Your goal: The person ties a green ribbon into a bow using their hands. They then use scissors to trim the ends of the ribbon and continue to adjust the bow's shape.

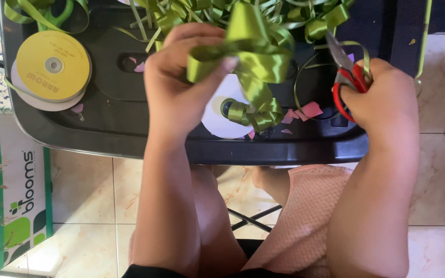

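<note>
Green ribbon bow (251, 51) sat above the middle of the dark worktop (130, 139), pinched in the left hand (181, 82). Thumb and fingers were closed on its loops from the left side, thumb tip pressed against the front fold. A tail of the same ribbon hung down from the bow and ended in a curled knot (256, 116), lying over a white disc (222, 121) on the worktop, just beside the left hand's heel.

Right hand (382, 98) was well to the right of the bow, closed around the red handles of a pair of scissors (346, 77). Grey blades were shut and pointed up and left toward the bow, not touching it.

Behind the bow, a loose heap of green ribbon strips (207, 13) lay along the far edge of the worktop. Small pink paper scraps (307, 110) lay between the 2 hands.

At the far left of the worktop, 1 round yellow ribbon spool (52, 64) lay flat, bearing a circular yellow label with dark print and a grey centre hole; green ribbon trailed from it.

On the tiled floor (93, 195) at the left stood a flat white carton (19, 201) with green borders and a green leaf mark.
</note>
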